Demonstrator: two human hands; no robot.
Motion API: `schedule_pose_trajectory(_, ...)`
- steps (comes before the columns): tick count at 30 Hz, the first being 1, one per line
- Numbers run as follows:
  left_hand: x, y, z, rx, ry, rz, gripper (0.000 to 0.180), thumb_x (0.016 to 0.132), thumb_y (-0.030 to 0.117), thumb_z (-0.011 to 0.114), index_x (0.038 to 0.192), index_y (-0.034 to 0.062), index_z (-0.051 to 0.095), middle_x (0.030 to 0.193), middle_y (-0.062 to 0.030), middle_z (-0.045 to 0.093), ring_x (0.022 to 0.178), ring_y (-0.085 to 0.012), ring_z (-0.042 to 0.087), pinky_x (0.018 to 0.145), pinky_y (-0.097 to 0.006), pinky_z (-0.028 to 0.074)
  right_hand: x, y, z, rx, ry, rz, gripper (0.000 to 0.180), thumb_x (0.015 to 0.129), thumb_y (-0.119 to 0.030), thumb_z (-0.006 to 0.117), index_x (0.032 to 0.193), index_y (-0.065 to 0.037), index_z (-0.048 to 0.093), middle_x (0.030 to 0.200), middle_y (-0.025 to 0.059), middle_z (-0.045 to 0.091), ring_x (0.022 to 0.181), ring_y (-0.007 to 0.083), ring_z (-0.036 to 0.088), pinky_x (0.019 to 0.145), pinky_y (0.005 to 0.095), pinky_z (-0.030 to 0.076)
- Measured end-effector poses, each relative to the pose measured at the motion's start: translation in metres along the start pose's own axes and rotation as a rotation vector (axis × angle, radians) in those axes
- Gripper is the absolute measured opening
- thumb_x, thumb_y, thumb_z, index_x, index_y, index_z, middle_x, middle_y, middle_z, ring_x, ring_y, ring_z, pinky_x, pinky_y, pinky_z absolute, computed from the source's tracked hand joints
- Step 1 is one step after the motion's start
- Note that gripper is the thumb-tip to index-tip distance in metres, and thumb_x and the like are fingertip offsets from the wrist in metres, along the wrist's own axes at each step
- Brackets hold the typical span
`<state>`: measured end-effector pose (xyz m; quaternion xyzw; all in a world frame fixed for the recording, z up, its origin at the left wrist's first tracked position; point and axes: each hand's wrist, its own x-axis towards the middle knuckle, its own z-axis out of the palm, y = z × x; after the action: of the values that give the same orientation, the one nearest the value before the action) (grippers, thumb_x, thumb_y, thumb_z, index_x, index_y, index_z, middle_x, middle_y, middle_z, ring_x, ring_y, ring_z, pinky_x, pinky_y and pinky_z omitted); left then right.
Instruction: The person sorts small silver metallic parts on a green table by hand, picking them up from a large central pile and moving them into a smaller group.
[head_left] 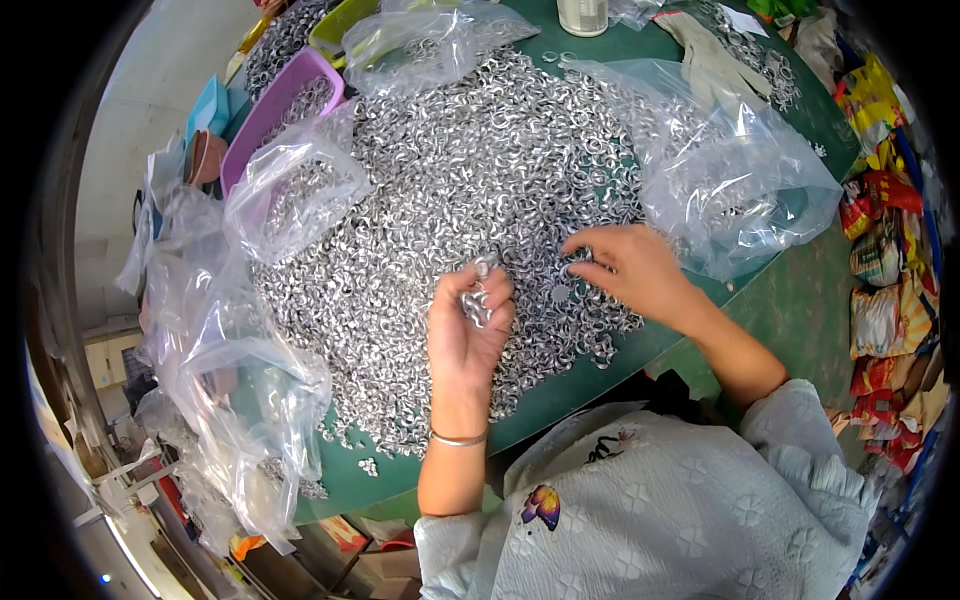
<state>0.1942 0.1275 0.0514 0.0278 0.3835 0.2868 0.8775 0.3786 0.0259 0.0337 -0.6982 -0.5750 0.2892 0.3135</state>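
A broad heap of small silvery metal rings (430,170) covers much of the green table (350,485). My left hand (465,340) is palm up over the near part of the heap, its fingers curled around several of these metal rings (477,308). One piece shows at the fingertips. To its right, my right hand (640,275) is low over the heap with thumb and forefinger bent toward each other. A ring (580,257) appears between those fingertips, though its contact with them is hard to make out.
Clear plastic bags (740,190) with metal pieces rest on the right, with another bag (295,195) at left. A purple basket (235,150) stands far left. Toward the back are a white container (583,15) and a glove (700,50). Colourful packages (880,310) line the right side.
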Motion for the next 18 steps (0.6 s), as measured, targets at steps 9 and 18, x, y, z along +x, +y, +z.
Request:
schedule_pose_trajectory(9,-0.005,-0.014,-0.017,1.552,0.015,1.003,0.009,0.092,0.009,0.062,0.098,0.0021,0.061,0.064,0.0055,0.049,0.055,-0.0017,0.041,0.046,-0.017,0.027,0.001,0.008,0.022,-0.091,0.084,-0.09,0.012,0.083,-0.016,0.069,0.087,-0.006,0.062,0.072,0.0061,0.059,0.062,0.0252,0.059,0.055,0.0385,0.043)
schedule_pose_trajectory(18,-0.007,-0.008,-0.031,0.036,-0.31,-0.024,0.012,0.088,0.016,0.053,0.094,0.0049,0.053,0.086,-0.0096,0.051,0.067,-0.014,0.047,0.047,-0.02,0.036,-0.002,-0.009,0.016,0.861,-0.1,0.156,0.013,0.094,-0.017,0.061,0.091,-0.005,0.062,0.064,-0.0073,0.047,0.054,0.0032,0.04,0.048,0.0214,0.031)
